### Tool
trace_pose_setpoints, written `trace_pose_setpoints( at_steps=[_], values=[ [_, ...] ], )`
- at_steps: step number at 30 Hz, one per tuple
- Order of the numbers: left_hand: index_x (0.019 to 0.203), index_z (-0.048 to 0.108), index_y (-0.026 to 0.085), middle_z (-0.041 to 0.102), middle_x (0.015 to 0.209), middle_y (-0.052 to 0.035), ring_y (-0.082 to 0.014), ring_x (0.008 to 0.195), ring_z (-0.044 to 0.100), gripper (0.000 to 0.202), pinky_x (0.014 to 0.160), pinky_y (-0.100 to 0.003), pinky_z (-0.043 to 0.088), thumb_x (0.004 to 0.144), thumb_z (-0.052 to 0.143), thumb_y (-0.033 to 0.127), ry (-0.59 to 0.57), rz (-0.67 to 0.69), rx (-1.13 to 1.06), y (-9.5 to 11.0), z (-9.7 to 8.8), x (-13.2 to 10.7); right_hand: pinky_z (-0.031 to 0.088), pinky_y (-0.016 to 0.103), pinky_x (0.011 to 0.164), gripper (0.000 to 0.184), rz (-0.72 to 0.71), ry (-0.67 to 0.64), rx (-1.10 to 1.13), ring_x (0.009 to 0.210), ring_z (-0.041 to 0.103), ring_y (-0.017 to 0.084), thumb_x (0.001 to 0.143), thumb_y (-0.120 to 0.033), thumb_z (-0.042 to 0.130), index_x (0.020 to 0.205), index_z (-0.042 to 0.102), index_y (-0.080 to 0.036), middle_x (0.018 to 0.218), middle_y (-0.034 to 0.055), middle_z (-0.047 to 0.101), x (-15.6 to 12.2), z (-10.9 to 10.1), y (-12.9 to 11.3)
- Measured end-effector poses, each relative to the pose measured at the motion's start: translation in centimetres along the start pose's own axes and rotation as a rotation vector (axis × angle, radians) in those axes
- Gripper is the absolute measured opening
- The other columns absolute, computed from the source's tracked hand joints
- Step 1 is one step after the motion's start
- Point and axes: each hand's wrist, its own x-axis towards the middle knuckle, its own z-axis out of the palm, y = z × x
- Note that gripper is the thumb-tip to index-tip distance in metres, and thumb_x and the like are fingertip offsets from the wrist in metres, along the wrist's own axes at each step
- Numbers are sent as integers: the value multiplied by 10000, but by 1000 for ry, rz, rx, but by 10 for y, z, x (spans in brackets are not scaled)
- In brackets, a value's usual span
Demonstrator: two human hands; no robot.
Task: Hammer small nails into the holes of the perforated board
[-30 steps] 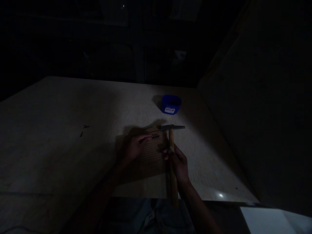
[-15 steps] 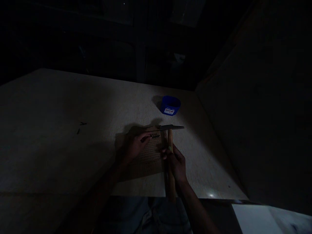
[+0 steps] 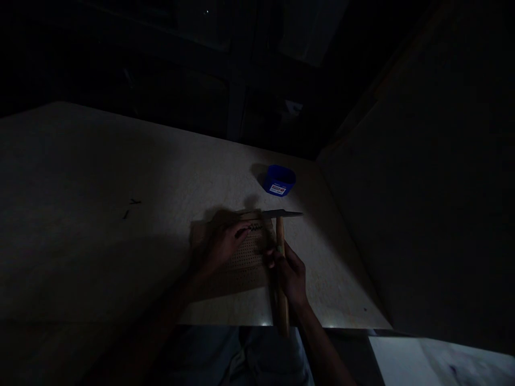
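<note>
Head view: my right hand (image 3: 292, 276) is clamped round the wooden-handled, grey-headed hammer (image 3: 280, 236), its long axis pointing away from me, head just right of the short row of dark nails (image 3: 256, 227) on the brown perforated board (image 3: 247, 257), where my left hand (image 3: 223, 244) touches them, its grip too dim to read.

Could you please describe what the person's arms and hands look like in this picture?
The left hand and right hand are bare, without gloves. No sleeve shows on the left forearm or right forearm. It is too dim to tell any ring or watch.
</note>
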Motion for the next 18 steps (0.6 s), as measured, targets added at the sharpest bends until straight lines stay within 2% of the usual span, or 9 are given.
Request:
trace_pose_setpoints(
  at_steps=[4, 8, 10, 14, 15, 18],
  values=[
    [1129, 716, 260, 781, 1124, -37, -203, 1017, 742, 236, 935, -349, 584, 915, 618, 243, -1, 29, -85, -4, 4, 0, 455, 264, 520, 333, -48, -48, -156, 518, 528, 139, 894, -451, 649, 1095, 748, -204, 695, -2, 658, -12, -18, -27],
    [1118, 701, 253, 779, 1118, -52, -214, 995, 749, 247, 925, -371, 591, 883, 646, 200, 19, -17, -71, -8, 6, 0, 482, 269, 545, 471, -172, -102, -379, 582, 590, 175, 878, -391, 681, 1319, 695, -225, 696, 1, 667, -17, -27, -54],
    [1121, 690, 251, 780, 1104, -54, -218, 1010, 746, 260, 926, -372, 592, 873, 649, 182, 15, -30, -66, -9, 6, 0, 504, 281, 591, 475, -201, -169, -442, 638, 628, 197, 890, -364, 660, 1340, 688, -213, 749, 24, 703, -13, -23, -58],
    [1073, 665, 230, 781, 1074, -59, -219, 998, 751, 204, 904, -364, 598, 873, 654, 192, -3, -32, -95, -8, 6, 0, 512, 280, 633, 369, -148, -374, -565, 692, 672, 222, 939, -358, 577, 1172, 775, -151, 801, 58, 751, -1, -10, -51],
    [1064, 656, 228, 782, 1057, -57, -218, 986, 754, 192, 890, -361, 602, 875, 655, 196, -3, -31, -107, -7, 5, 0, 516, 277, 644, 385, -131, -393, -579, 712, 683, 227, 955, -360, 551, 1184, 766, -137, 827, 63, 761, 0, -9, -50],
    [1062, 629, 228, 780, 1036, -49, -221, 980, 758, 199, 856, -354, 609, 869, 662, 190, 10, -25, -136, -3, 5, 0, 528, 263, 668, 481, -151, -371, -581, 772, 700, 223, 993, -375, 494, 1379, 640, -129, 940, 60, 773, -4, -14, -53]
  ],
)
